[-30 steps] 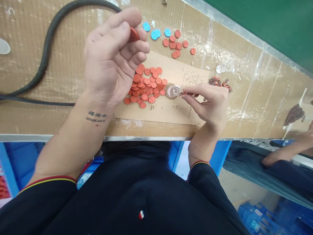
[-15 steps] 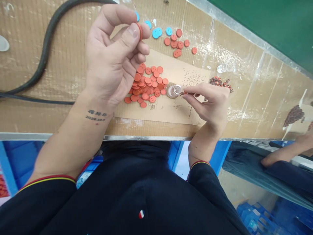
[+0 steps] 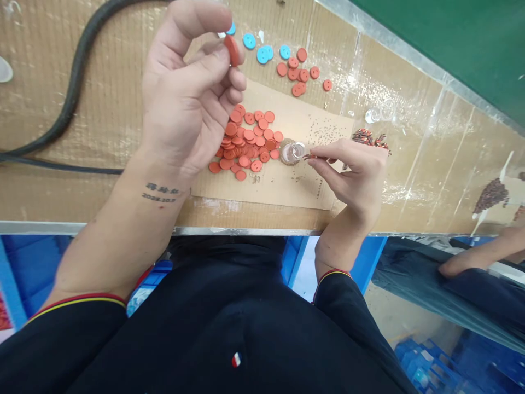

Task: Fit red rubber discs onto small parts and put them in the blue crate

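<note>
The left hand (image 3: 186,93) is raised over the tabletop (image 3: 414,186), its grip pinching a red disc (image 3: 232,50) between the thumb and a finger behind it, with the index finger arched clear. The right hand (image 3: 353,169) has thumb and index pressed together on a thin piece (image 3: 308,157) at the rim of the jar (image 3: 292,152); whether the piece touches the glass, I cannot tell.

The jar stands on the cardboard (image 3: 279,189), near the tabletop's near edge and just beside the pile (image 3: 246,145) of red discs. Towards the far edge lie blue discs (image 3: 249,41) and a looser red group (image 3: 302,74). Past the right hand is a bundle (image 3: 365,137) of short dark pieces with bright ends.

The disc is held by a small area, so a slack or off-centre pinch could let it drop; in the pile it would be hard to pick out again. The jar looks light and the right fingertips are very close, so a small sideways push might tip it. The overlapping discs could slide if the left wrist came down on them, perhaps as far as the near edge. Dragging the right hand back could scatter the bundle.
</note>
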`<state>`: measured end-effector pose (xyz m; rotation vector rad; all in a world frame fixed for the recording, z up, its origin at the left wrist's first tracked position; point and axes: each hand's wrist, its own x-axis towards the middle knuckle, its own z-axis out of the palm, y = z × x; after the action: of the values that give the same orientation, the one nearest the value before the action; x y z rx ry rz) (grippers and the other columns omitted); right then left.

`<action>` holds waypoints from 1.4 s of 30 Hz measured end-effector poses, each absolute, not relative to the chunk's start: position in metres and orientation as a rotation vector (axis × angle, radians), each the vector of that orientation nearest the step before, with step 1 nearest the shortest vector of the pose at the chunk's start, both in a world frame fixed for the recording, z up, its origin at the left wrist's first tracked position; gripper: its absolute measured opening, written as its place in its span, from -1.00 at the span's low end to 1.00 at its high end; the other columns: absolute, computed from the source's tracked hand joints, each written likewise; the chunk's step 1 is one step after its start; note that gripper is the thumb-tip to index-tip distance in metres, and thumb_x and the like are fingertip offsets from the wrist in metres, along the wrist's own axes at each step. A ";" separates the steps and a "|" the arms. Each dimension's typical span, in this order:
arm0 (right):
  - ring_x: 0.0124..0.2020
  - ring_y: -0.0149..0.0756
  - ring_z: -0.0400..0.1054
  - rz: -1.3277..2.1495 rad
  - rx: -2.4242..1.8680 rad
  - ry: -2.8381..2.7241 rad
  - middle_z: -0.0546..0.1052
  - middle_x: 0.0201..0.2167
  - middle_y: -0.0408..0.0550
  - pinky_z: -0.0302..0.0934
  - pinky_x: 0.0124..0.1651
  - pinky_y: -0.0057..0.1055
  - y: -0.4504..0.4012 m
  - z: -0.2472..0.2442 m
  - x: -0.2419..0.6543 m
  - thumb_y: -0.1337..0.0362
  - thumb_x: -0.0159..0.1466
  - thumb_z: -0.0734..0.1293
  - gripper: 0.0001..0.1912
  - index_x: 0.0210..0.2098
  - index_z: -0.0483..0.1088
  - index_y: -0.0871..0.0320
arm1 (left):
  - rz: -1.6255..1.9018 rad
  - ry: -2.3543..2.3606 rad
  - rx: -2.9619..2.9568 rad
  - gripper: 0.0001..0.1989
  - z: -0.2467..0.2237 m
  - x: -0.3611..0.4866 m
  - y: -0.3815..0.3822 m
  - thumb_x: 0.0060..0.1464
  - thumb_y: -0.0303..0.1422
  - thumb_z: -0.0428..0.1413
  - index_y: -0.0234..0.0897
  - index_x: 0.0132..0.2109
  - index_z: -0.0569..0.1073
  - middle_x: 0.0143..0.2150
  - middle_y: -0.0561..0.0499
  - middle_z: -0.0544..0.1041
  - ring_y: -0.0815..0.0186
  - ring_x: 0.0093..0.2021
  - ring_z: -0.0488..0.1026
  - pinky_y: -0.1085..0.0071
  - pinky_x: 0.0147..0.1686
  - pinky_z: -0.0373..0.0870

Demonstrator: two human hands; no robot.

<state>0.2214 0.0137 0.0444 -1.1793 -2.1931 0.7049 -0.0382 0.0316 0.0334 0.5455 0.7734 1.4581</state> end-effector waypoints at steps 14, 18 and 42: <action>-0.28 -0.20 0.63 0.572 -1.054 -1.888 0.70 -0.31 -0.22 0.60 -0.23 -0.13 0.006 0.042 0.229 0.21 0.31 0.51 -0.92 -0.29 0.59 -0.17 | 1.482 0.702 0.707 -0.74 0.020 -0.044 0.034 0.06 -0.65 0.32 -0.22 -0.25 0.50 -0.38 0.18 0.59 0.53 -0.42 0.45 0.64 -0.37 0.47; -0.31 -0.26 0.64 0.588 -1.011 -1.847 0.69 -0.33 -0.22 0.59 -0.29 -0.21 0.008 0.041 0.227 0.24 0.29 0.53 -0.91 -0.28 0.57 -0.12 | 1.486 0.693 0.704 -0.75 0.019 -0.043 0.035 0.08 -0.69 0.27 -0.24 -0.26 0.49 -0.37 0.15 0.61 0.53 -0.43 0.47 0.63 -0.40 0.45; -0.40 -0.32 0.57 0.509 -1.122 -2.183 0.71 -0.37 -0.21 0.50 -0.32 -0.24 0.013 0.044 0.220 0.29 0.39 0.43 -0.90 -0.21 0.60 -0.05 | 1.451 0.900 0.569 -0.77 0.031 -0.034 0.031 0.22 -0.68 0.06 -0.25 -0.23 0.44 -0.33 0.05 0.67 0.50 -0.48 0.46 0.55 -0.43 0.33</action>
<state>0.2204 0.0125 0.0438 -1.1217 -2.1826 0.5085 -0.0338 0.0305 0.0314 0.5690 0.8997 1.4509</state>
